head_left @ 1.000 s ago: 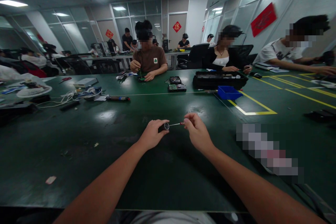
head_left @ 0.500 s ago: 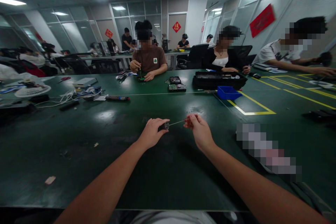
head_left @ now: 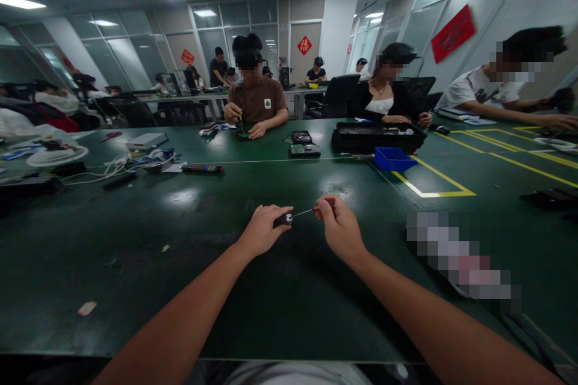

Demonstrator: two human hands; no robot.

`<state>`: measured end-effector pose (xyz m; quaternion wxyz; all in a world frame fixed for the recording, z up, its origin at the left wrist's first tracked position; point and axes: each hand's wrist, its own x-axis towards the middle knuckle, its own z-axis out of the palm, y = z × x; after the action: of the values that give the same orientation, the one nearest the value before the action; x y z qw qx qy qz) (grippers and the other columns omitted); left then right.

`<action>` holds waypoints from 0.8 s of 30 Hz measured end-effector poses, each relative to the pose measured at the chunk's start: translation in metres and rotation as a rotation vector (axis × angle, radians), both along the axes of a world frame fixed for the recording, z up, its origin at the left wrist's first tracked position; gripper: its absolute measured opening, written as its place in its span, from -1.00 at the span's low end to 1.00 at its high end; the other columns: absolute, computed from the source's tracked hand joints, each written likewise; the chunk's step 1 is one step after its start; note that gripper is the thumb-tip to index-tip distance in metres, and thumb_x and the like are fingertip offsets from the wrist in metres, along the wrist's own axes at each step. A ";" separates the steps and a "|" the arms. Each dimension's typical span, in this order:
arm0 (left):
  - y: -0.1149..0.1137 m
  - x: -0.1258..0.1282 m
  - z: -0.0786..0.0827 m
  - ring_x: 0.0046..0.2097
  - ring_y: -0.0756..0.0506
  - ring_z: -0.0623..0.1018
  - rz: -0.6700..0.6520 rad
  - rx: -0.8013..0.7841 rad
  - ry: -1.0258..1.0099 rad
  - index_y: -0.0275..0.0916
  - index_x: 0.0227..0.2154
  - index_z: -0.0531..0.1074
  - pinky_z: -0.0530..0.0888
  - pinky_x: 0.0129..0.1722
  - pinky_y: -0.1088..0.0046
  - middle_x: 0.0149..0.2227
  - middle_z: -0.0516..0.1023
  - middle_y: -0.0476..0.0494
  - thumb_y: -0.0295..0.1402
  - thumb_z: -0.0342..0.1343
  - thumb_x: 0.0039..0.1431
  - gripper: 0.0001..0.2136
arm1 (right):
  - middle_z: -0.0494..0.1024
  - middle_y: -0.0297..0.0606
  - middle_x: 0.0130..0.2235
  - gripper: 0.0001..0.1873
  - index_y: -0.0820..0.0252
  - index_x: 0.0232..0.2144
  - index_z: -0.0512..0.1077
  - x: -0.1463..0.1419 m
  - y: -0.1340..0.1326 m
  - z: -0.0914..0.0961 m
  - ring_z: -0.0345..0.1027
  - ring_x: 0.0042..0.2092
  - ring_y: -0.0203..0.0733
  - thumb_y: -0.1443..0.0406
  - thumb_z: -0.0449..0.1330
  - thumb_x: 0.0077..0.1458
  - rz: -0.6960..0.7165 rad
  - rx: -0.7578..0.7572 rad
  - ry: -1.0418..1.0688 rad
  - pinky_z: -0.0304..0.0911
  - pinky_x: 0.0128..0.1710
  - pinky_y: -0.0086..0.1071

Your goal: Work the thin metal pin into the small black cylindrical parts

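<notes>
My left hand [head_left: 264, 228] is closed around a small dark cylindrical part [head_left: 288, 218] whose round end faces right. Its exact kind is too small to make out. My right hand [head_left: 338, 225] pinches the red handle of a thin screwdriver [head_left: 304, 212]. The metal shaft points left, and its tip is at the end of the cylinder. Whether the tip sits inside the part, I cannot tell. Both hands are held above the dark green table [head_left: 271, 313].
A blue bin [head_left: 394, 160] stands beyond my right hand, near a long black case [head_left: 377, 138]. Opened hard drives [head_left: 304, 149] lie at the centre back. Left of them are a dark tool [head_left: 201, 168] and white cables [head_left: 106, 168]. Co-workers sit across the table.
My right hand has turned slightly, and the screwdriver's red handle now shows more. The cylinder's end has shifted a little to the right and looks brighter.
</notes>
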<state>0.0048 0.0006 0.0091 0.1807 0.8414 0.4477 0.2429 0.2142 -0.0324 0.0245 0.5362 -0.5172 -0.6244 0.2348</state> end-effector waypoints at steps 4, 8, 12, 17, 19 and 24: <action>0.000 0.000 -0.002 0.03 -0.20 0.44 -0.004 -0.018 0.003 -0.06 0.15 0.38 0.27 0.15 0.05 -0.05 0.53 -0.13 -0.34 0.18 0.23 -0.58 | 0.53 -0.26 -0.37 -0.77 0.09 -0.26 0.36 0.001 0.001 0.001 0.44 -0.32 -0.10 0.14 -0.01 0.32 0.009 0.001 -0.086 0.25 -0.28 -0.26; 0.001 0.000 -0.001 0.01 -0.20 0.47 -0.009 -0.049 -0.028 -0.08 0.11 0.41 0.35 0.09 0.13 -0.06 0.53 -0.14 -0.35 0.18 0.21 -0.61 | 0.55 -0.24 -0.35 -0.80 0.07 -0.29 0.34 0.003 0.003 0.000 0.44 -0.31 -0.07 0.16 -0.01 0.31 -0.024 0.009 -0.162 0.23 -0.31 -0.25; 0.001 0.002 0.001 0.02 -0.19 0.49 0.024 -0.082 -0.115 -0.13 0.05 0.44 0.40 0.06 0.18 -0.02 0.52 -0.16 -0.37 0.17 0.20 -0.66 | 0.56 -0.24 -0.35 -0.79 0.07 -0.30 0.34 0.004 0.005 -0.001 0.44 -0.32 -0.06 0.16 -0.02 0.30 -0.039 -0.011 -0.161 0.22 -0.32 -0.25; 0.001 0.002 0.004 0.00 -0.18 0.51 0.130 -0.097 -0.225 -0.15 -0.01 0.42 0.43 0.04 0.22 -0.01 0.52 -0.14 -0.37 0.19 0.18 -0.70 | 0.55 -0.24 -0.35 -0.77 0.07 -0.31 0.36 0.002 0.003 0.001 0.44 -0.31 -0.05 0.13 -0.01 0.30 -0.046 -0.013 -0.112 0.22 -0.31 -0.24; 0.000 0.003 0.006 -0.01 -0.17 0.51 0.153 -0.117 -0.263 -0.16 0.01 0.39 0.43 0.03 0.24 -0.03 0.53 -0.14 -0.38 0.16 0.19 -0.69 | 0.55 -0.24 -0.34 -0.76 0.07 -0.29 0.36 0.003 0.003 0.001 0.44 -0.28 -0.05 0.12 -0.02 0.31 -0.050 -0.014 -0.089 0.22 -0.29 -0.24; -0.004 0.008 0.011 -0.07 -0.14 0.53 0.135 -0.172 -0.272 -0.16 0.05 0.33 0.44 -0.05 0.29 -0.07 0.53 -0.13 -0.39 0.08 0.22 -0.67 | 0.54 -0.23 -0.33 -0.75 0.10 -0.26 0.36 0.005 0.004 0.001 0.44 -0.27 -0.07 0.12 -0.03 0.32 -0.064 -0.018 -0.063 0.22 -0.28 -0.26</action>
<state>0.0127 -0.0033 0.0202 0.2941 0.7502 0.4938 0.3268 0.2191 -0.0281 0.0259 0.5186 -0.5487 -0.6222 0.2068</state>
